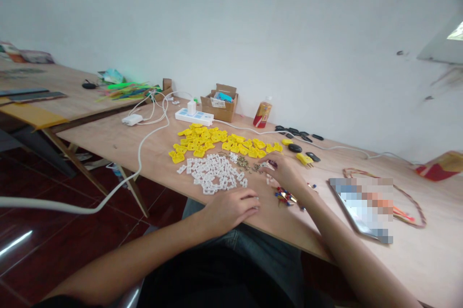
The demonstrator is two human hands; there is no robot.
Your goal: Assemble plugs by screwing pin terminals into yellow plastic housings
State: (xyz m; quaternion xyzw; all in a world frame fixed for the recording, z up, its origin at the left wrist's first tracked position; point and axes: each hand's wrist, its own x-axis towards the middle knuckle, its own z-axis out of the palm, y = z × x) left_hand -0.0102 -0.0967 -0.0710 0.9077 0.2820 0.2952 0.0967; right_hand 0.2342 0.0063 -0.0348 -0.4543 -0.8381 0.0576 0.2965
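My left hand rests at the table's front edge with its fingers bent together. A small pale bit shows at its fingertips, too small to name. My right hand reaches over the table, thumb and fingers pinched around something small, whitish and dark red that I cannot make out. Just left of its fingertips lie small brass-coloured metal pieces. White plastic inserts are heaped beyond my left hand, with yellow plastic plug shells behind them. Under my right forearm lie metal pins with red and blue parts.
A yellow plug with prongs lies beside black oval pieces. Behind stand a power strip, a cardboard box and a drink bottle. A white cable crosses the left side. A tablet-like device lies right.
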